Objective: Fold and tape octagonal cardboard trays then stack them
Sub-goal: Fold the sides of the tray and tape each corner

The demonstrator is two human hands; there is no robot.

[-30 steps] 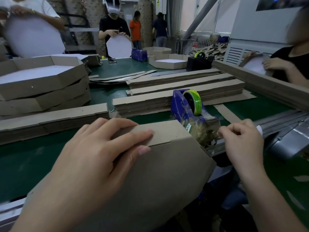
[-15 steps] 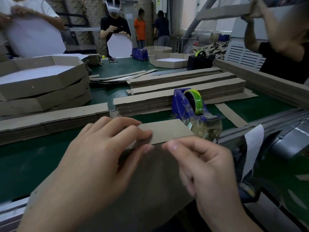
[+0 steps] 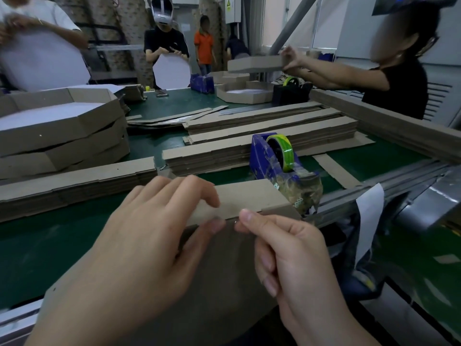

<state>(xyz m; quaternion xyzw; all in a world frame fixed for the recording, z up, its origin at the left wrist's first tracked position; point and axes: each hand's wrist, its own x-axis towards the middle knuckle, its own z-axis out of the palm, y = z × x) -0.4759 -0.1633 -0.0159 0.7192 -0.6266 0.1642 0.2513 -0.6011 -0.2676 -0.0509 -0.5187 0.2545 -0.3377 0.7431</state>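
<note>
Hands: two. The left hand point(image 3: 149, 233) grasps the tray's folded flap point(image 3: 252, 198), fingers over the top and thumb under the fold. The right hand point(image 3: 294, 253), fingers curled, pinches a piece of tape point(image 3: 236, 222), seen only as a small glint, at the fold line just beside the left thumb.
Tray in work: one tray point(image 3: 224, 283), bottom centre of the frame, leaning over the near edge of the worktop.
Finished trays: three in a stack point(image 3: 62, 138) at the left; one far tray point(image 3: 245, 94) at upper centre; one raised tray point(image 3: 254, 63) held in the air by the person point(image 3: 399, 81) at the upper right.
Tape holders: three. A blue holder point(image 3: 262, 158) with a green-yellow roll point(image 3: 283, 147) sits just behind the flap; a second blue holder point(image 3: 202, 82) and a black holder point(image 3: 290, 93) stand at upper centre.
Cardboard strips: five long flat piles, one at the left point(image 3: 74, 181), three across the centre point(image 3: 212, 158), one along the right edge point(image 3: 386, 121).
Paper: one white slip point(image 3: 369, 221) hanging at the right.
Other people: four plainly seen along the top.
Worktop: dark green surface point(image 3: 37, 245) with a metal rail along its right side.
Room: pale walls, a slanted grey pipe point(image 3: 294, 23), a yellow warning sign point(image 3: 228, 3) at the top.
</note>
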